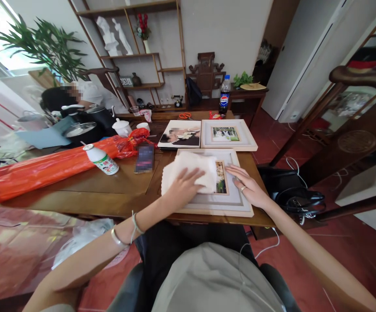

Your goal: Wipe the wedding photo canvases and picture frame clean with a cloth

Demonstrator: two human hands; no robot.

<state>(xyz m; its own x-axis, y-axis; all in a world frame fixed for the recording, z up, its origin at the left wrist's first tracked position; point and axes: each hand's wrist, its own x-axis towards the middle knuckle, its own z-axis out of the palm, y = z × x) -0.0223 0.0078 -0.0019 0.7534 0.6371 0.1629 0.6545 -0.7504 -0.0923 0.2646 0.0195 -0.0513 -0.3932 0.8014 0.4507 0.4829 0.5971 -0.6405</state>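
A light wooden picture frame (244, 209) lies flat near the table's front edge, with a small photo (221, 184) inside its white border. Spread over the left part of the frame is a white cloth (196, 162), which covers some of the photo. My left hand (182, 187) rests flat on the cloth, fingers stretched out and apart. On the frame's right side, my right hand (249, 186) lies with its fingers extended beside the photo, holding nothing.
Behind lie a second frame (251, 141) and a large photo print (171, 134). A cola bottle (224, 97) stands at the back. To the left are a phone (144, 159), a white bottle (102, 160) and a long orange-wrapped bundle (45, 167). Another person (93, 95) leans at the far left.
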